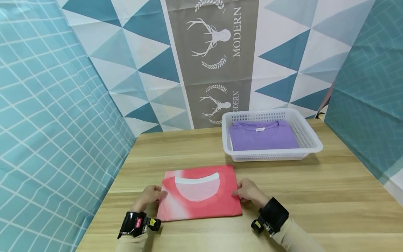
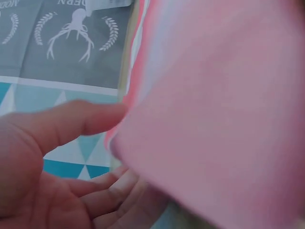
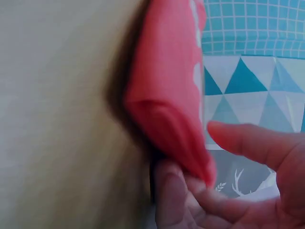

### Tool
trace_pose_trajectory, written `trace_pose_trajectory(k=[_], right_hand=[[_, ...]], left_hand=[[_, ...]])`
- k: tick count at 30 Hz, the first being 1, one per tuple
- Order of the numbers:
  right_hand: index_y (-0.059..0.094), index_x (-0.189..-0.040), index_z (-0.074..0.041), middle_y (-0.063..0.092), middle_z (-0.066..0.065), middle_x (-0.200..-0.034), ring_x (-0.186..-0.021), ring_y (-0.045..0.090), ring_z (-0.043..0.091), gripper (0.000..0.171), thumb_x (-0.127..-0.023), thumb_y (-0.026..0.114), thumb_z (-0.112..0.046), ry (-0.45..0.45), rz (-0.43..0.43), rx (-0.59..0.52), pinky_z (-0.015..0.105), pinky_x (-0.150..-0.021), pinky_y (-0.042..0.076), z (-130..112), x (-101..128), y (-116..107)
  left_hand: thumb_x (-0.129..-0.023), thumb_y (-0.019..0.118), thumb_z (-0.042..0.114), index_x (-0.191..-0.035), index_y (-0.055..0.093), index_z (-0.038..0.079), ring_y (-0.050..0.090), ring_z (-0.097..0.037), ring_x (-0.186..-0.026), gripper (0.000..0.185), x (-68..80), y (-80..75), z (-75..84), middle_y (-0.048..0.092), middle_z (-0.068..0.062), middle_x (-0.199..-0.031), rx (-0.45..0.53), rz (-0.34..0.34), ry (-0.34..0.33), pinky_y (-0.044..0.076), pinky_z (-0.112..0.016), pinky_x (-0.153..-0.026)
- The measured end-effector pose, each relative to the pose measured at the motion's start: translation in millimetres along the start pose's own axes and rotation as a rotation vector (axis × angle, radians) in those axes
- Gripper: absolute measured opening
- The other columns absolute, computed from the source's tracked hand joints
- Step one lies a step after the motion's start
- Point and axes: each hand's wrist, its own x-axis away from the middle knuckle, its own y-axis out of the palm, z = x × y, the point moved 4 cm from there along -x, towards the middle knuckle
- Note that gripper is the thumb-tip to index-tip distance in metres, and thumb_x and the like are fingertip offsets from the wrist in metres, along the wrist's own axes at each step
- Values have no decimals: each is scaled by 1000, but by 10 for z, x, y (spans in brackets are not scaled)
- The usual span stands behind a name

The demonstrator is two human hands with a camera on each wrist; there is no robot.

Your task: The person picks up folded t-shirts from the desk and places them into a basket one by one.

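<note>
Pink folded cotton T-shirt (image 1: 199, 193) is lying squared; left hand (image 1: 151, 196) and right hand (image 1: 248, 190) are pinching its side edges. Purple shirt (image 1: 262, 135) is already sitting in far white basket (image 1: 310, 140); pink one remains outside.

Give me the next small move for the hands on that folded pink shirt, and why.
Probably lift the folded pink shirt level and carry it toward the white basket. The left hand and right hand each grip an opposite side edge, with fingers tucked under the fabric in the wrist views. The shirt lies folded on the table, and a folded purple shirt already lies in the basket.
</note>
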Motion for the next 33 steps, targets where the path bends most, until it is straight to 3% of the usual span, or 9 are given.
trace_pose_trajectory(k=[3,6,9,13,16,21,28,33], right_hand=[[61,-81,2,52,1,-67,-57,53,11,11,-80,69,-5,19,31,-92,22,-50,50,-38,-126,-30],[63,-93,8,55,3,-72,-60,55,12,18,-80,65,-4,39,53,-177,23,-52,51,-68,-269,-63],[58,-78,3,49,0,-68,-59,52,10,6,-80,62,0,37,69,-199,22,-50,48,-95,-380,-83],[38,-59,-11,33,-5,-56,-52,43,8,33,-79,61,3,32,70,-164,19,-47,39,-106,-445,-89],[34,-53,-15,29,-7,-51,-48,39,7,39,-77,60,4,32,71,-148,18,-46,35,-73,-413,-103],[42,-55,-12,41,-6,-54,-50,45,7,30,-74,59,4,-15,78,-134,19,-48,39,68,-258,-197],[58,-67,0,47,-4,-57,-51,47,8,12,-79,59,3,-23,79,-93,20,-49,41,364,-19,-500],[56,-69,-2,46,-4,-58,-53,48,8,14,-83,56,1,8,54,-101,22,-51,42,570,103,-726]], left_hand=[[-87,61,11,-101,61,-12,57,-17,-76,27,-123,-45,53,62,-14,-89,-25,54,-4,50,-25,-64],[-88,60,9,-100,63,-14,56,-16,-76,26,-253,-65,117,63,-15,-90,-44,76,4,50,-24,-63],[-87,61,5,-89,65,-13,51,-13,-66,19,-344,-74,164,59,-8,-76,-38,97,8,45,-21,-57],[-82,63,1,-73,62,-7,43,-8,-54,12,-395,-64,183,47,2,-61,-38,118,2,38,-19,-50],[-80,65,1,-66,61,-2,40,-8,-51,15,-378,-32,189,43,4,-56,-58,119,4,33,-19,-48],[-81,67,3,-60,59,2,40,-7,-49,23,-286,115,241,44,7,-51,-55,47,39,32,-19,-49],[-85,65,6,-64,55,4,54,-5,-55,23,-148,467,416,57,6,-60,12,-141,124,51,-21,-58],[-84,64,8,-78,64,-5,52,-5,-56,15,-83,737,559,54,7,-60,31,-177,159,52,-21,-58]])
